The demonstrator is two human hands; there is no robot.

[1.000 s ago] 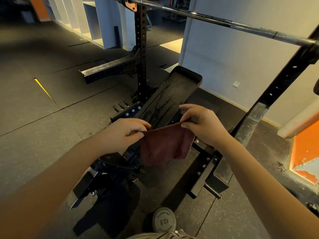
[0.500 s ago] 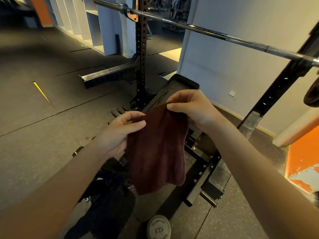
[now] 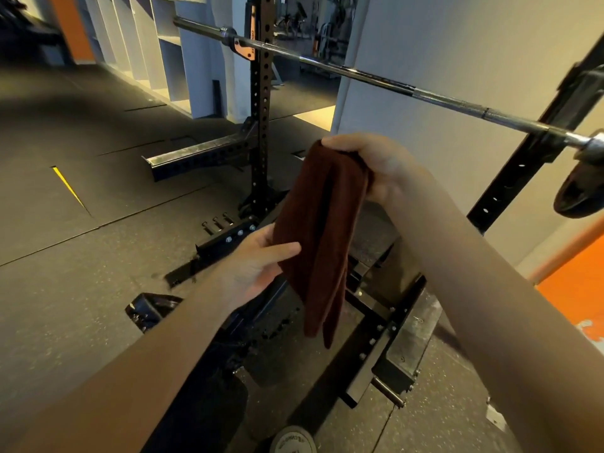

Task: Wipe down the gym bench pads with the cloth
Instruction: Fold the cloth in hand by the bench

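While right hand (image 3: pixel 379 165) and left hand (image 3: pixel 253 268) hold cloth (image 3: pixel 322 237) | rubber floor (image 3: pixel 81 289); barbell (image 3: pixel 376 78) racked

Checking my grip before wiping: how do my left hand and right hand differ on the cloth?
The right hand is higher, its fingers curled over the bunched top of the cloth; the left hand is lower, at mid-cloth. The right hand wraps the fabric, while the left hand pinches the side edge, thumb flat across the front. Both hold the same cloth in the air.
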